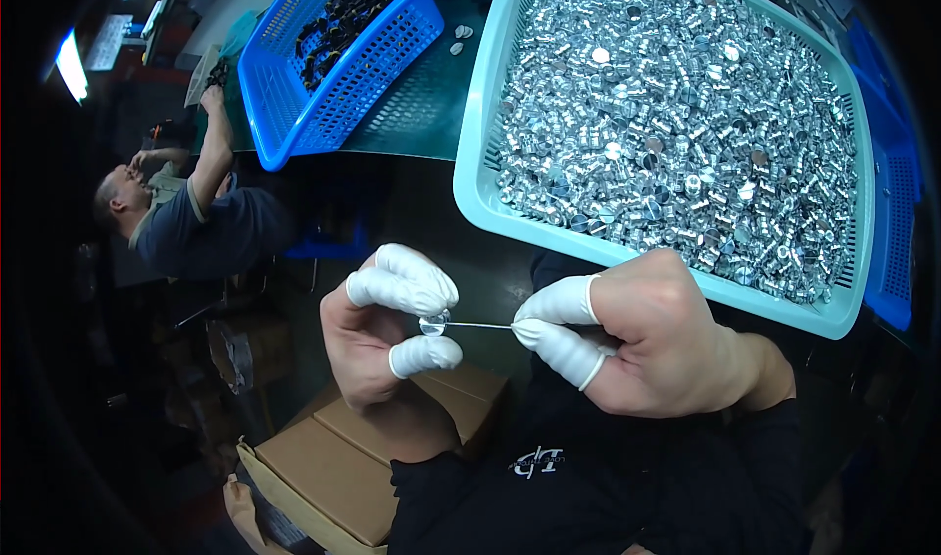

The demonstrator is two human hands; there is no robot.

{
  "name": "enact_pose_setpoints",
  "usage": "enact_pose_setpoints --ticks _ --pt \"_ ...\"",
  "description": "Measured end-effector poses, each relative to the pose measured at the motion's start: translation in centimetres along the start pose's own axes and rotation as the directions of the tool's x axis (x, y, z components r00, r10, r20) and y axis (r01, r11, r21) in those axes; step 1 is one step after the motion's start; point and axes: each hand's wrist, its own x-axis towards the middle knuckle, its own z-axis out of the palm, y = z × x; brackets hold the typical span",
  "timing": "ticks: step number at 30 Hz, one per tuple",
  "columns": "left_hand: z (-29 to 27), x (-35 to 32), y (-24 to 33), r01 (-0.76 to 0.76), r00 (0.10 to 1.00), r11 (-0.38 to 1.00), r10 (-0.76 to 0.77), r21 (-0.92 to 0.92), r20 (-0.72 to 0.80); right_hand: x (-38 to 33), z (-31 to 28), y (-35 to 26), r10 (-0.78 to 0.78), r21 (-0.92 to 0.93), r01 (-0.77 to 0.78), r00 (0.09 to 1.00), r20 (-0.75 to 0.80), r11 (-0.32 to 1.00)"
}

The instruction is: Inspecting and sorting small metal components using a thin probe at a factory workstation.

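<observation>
The left hand (377, 334) pinches a small clear disc (434, 323) between two white-capped fingertips (thumb below, finger above). The right hand (647, 334) pinches a thin pin (480, 326) just right of the disc, its tip touching it. The pin lies level, long axis running hand to hand, pointing left. Beyond the right hand, a pale tray (470, 177) of silvery parts sits on the counter (417, 114).

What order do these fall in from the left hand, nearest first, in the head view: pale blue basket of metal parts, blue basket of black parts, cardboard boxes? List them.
From the left hand:
1. Cardboard boxes, just below the hand.
2. Pale blue basket of metal parts, up and to the right.
3. Blue basket of black parts, farther up on the table, slightly left.
</observation>
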Motion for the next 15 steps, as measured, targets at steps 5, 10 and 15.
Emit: enact_pose_setpoints --ticks 5,10,15 --pt "-0.9 -1.0 0.5 0.021 0.999 0.989 -0.025 0.145 0.023 -0.1 -0.3 -0.2 0.052 0.061 -0.055 0.998 0.047 0.997" --pt "-0.2 -0.5 0.4 -0.157 0.988 0.941 0.151 0.301 0.046 0.0 -0.6 -0.1 0.084 0.072 -0.093 0.989 0.12 0.993" --pt "0.6 -0.4 0.6 -0.364 0.919 0.668 0.371 0.649 0.133 0.7 -0.8 0.0 0.355 0.353 -0.479 0.862 0.361 0.804"
